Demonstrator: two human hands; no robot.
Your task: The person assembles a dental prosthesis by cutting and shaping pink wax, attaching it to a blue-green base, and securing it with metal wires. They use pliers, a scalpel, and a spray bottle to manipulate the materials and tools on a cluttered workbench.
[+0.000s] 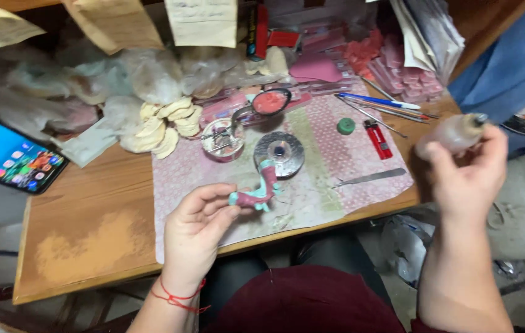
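Left grip (197, 225) pinching one curved pink-and-teal wax piece (258, 192) above the patterned cloth (327, 179). Right grip (469, 179) clenched round one small cloudy bottle (453, 135), held off the bench's right edge. On the cloth: one round metal disc (279, 153), one small tin (223, 140), one ladle of pink wax (270, 102), one green cap (346, 126), one red lighter (377, 139), one flat blade (370, 177). Pale plaster casts (162, 126) heaped behind, beside crumpled bags. One lit phone (9, 154) at left. Worn wooden bench (83, 228), cluttered at the back.
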